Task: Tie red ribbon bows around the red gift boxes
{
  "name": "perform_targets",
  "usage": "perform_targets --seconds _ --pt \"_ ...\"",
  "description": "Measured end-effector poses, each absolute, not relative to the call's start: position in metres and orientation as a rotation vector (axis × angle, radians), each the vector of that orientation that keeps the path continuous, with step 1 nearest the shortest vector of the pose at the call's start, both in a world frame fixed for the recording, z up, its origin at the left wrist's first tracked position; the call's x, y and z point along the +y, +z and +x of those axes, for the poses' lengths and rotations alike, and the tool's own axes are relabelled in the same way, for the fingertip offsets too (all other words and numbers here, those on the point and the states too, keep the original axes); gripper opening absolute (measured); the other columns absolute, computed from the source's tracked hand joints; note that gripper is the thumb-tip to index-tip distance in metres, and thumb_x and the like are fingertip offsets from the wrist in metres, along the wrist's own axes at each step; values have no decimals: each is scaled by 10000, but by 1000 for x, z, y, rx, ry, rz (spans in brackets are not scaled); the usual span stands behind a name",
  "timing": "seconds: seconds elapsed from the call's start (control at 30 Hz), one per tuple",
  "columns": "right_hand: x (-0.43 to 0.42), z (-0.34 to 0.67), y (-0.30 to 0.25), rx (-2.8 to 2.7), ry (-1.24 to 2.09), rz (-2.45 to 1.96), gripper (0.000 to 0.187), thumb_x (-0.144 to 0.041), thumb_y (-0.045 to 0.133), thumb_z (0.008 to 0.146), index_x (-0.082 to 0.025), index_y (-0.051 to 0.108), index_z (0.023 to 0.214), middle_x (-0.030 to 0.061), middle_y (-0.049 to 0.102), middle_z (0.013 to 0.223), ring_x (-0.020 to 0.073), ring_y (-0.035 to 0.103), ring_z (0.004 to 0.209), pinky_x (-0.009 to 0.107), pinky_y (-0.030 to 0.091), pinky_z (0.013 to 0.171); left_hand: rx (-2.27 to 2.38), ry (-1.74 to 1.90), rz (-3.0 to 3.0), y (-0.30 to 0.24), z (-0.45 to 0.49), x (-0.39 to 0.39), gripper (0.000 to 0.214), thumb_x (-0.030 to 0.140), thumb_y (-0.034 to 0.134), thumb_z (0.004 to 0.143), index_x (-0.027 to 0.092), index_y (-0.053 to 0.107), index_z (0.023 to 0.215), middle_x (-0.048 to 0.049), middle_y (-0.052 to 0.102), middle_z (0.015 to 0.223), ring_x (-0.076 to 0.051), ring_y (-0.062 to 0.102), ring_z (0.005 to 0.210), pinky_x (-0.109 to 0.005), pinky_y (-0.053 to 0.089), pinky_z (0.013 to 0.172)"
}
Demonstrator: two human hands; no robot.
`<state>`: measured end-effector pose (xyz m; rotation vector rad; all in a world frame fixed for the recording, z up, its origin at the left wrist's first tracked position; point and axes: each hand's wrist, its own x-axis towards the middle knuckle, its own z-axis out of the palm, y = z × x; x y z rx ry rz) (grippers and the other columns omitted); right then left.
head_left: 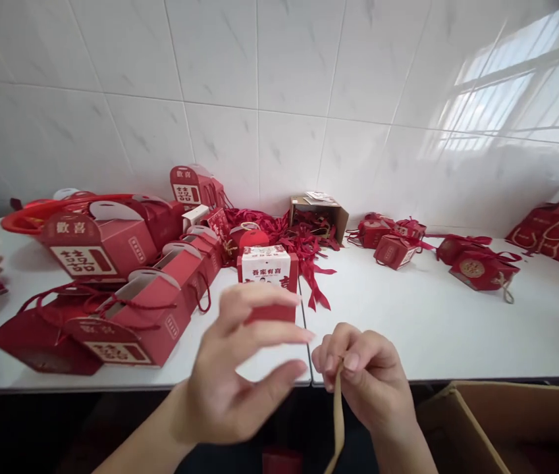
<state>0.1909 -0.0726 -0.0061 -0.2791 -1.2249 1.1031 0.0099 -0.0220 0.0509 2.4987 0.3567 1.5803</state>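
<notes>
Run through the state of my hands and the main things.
Left hand: open, empty
Right hand: pinched shut
Tan ribbon: held, hanging
Red ribbons: loosely heaped
Carton by wall: open toward you
Lower-right carton: open-topped
White-topped box: partly hidden
Front gift box: top open

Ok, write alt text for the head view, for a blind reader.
A bare right hand pinches a flat tan ribbon beside an open left hand, at a white table holding red cardboard gift boxes and tangled dark-red ribbons.
</notes>
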Motion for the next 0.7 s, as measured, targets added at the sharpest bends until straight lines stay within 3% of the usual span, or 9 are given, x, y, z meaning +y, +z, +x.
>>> perform_targets --seconds 0.17,0.43,0.7 --pt "-86 183 -20 -1255 1338 -280 172 -193 645 860 -323 747 909 18 623 802 109 607 712 231 484 622 279 1341 2508 33 6 -50 169 175 628 817 197 648 983 -94 564 1121 -226 540 1040 -386 461 915" --pt "-91 164 -34 -1270 1606 -283 196 -131 660 836 -285 778 861 20 639 759 91 640 654 207 494 596 566 1180 2371 4 -23 -76 170 70 611 791 214 642 876 -72 563 1132 -217 490 1104 -350 428 946" --pt "-92 154 -56 -1193 1662 -317 155 -171 664 842 -283 770 830 4 642 726 84 613 627 212 479 593 556 866 2047 -7 -19 -60 81 247 601 849 236 624 772 -31 569 1243 -226 478 1210 -385 400 1009"
